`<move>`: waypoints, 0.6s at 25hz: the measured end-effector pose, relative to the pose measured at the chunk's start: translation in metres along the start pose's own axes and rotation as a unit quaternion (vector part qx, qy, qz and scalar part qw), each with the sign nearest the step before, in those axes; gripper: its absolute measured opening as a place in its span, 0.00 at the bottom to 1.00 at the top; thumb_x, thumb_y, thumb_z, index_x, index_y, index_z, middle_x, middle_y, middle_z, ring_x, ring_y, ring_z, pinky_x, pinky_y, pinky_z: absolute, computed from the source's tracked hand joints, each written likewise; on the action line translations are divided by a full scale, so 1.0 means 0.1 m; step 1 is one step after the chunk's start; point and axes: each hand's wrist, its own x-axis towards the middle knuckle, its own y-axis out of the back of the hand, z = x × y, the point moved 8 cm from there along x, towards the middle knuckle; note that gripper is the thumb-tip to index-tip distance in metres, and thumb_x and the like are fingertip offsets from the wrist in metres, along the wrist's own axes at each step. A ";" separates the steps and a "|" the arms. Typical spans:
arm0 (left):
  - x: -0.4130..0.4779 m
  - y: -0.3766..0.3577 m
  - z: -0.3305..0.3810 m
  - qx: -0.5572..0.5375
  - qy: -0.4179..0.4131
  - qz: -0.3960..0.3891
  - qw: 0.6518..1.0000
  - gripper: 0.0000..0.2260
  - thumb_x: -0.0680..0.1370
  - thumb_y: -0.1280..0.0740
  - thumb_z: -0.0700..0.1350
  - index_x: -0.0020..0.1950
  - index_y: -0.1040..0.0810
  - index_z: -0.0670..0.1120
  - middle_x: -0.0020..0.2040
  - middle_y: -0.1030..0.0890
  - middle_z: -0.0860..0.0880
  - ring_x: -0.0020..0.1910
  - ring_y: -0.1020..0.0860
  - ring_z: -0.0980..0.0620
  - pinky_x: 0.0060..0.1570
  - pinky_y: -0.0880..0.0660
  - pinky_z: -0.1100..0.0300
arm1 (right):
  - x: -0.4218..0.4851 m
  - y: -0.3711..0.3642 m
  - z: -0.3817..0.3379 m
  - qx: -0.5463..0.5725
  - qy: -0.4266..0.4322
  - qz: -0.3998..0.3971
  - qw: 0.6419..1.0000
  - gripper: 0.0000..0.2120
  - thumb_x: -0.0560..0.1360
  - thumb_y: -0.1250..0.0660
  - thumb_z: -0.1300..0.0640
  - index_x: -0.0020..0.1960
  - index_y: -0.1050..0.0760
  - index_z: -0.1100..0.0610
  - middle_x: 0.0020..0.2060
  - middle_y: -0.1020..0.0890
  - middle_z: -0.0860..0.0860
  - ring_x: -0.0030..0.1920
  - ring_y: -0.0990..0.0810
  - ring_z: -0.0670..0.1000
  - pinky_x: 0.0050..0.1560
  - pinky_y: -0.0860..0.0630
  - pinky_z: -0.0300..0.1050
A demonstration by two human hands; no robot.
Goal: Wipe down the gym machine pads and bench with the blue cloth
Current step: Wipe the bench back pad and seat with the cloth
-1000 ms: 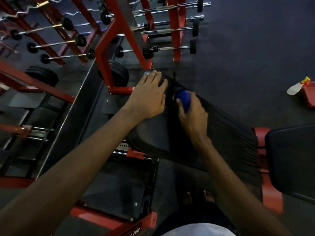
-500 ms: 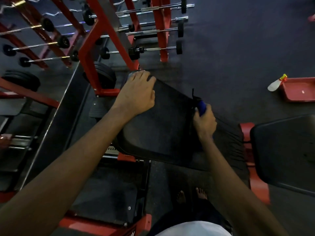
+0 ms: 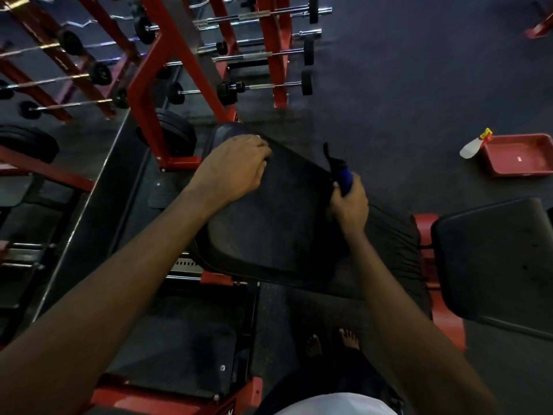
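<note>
A black padded bench back (image 3: 278, 223) slopes across the middle of the view. My left hand (image 3: 236, 166) rests on its upper left corner, fingers curled over the edge. My right hand (image 3: 348, 203) is closed around the bunched blue cloth (image 3: 345, 176), pressed against the pad's right edge, where a dark strap sticks up. A second black seat pad (image 3: 496, 262) lies to the right on a red frame.
A red machine frame (image 3: 149, 94) and racks of barbells (image 3: 269, 52) stand behind the bench. A white spray bottle (image 3: 472, 145) leans against a red tray (image 3: 520, 154) on the dark floor at right. A black footplate (image 3: 179, 342) lies below. My bare feet (image 3: 329, 344) are visible.
My right hand has slid the blue cloth from the pad's top centre toward its right edge. My left hand has curled its fingers at the upper corner.
</note>
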 end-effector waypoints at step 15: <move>0.01 -0.01 0.00 0.013 -0.005 -0.009 1.000 0.14 0.80 0.38 0.48 0.63 0.23 0.45 0.61 0.21 0.46 0.61 0.24 0.46 0.65 0.30 0.50 | 0.00 -0.11 -0.50 0.004 0.032 -0.012 0.999 0.18 0.79 0.36 0.44 0.65 0.30 0.50 0.57 0.20 0.52 0.55 0.20 0.57 0.52 0.25 0.50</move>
